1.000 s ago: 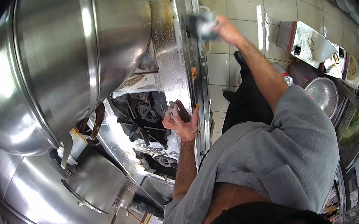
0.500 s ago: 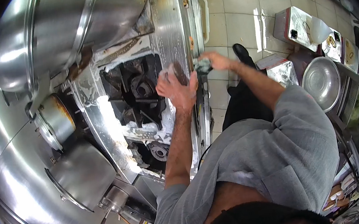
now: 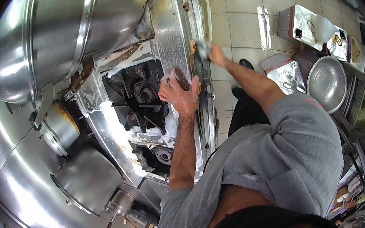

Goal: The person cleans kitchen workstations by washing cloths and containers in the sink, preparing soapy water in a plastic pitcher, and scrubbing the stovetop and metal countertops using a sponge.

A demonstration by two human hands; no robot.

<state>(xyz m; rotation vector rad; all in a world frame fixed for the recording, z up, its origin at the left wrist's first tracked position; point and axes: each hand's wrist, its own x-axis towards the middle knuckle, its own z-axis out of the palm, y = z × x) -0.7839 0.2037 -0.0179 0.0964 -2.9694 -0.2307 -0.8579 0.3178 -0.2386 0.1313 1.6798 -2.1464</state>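
My left hand [image 3: 181, 91] rests on the soapy steel front ledge [image 3: 169, 34] of the gas stove, thumb and fingers apart. A brownish patch shows on the ledge between thumb and fingers. Closed around a grey-green scouring pad [image 3: 202, 50], my right hand [image 3: 218, 56] is at the stove's front panel, beside an orange-brown knob fitting [image 3: 192, 46]. Motion blurs the pad and fingers. Left of my left hand lies a burner with a black grate [image 3: 137, 94], white suds around its frame. A second burner [image 3: 163, 154] sits nearer to my body.
Large steel vessels [image 3: 69, 32] crowd the far left, with a lidded pot [image 3: 60, 128] and a big stockpot [image 3: 88, 176] below. A white handle or rail [image 3: 207, 21] edges the stove front. Metal tins [image 3: 305, 28] and a steel bowl [image 3: 327, 84] stand on the right over tiled floor.
My right hand has moved the scouring pad up along the stove's front panel, toward the far end. My left hand stays at nearly the same spot on the ledge.
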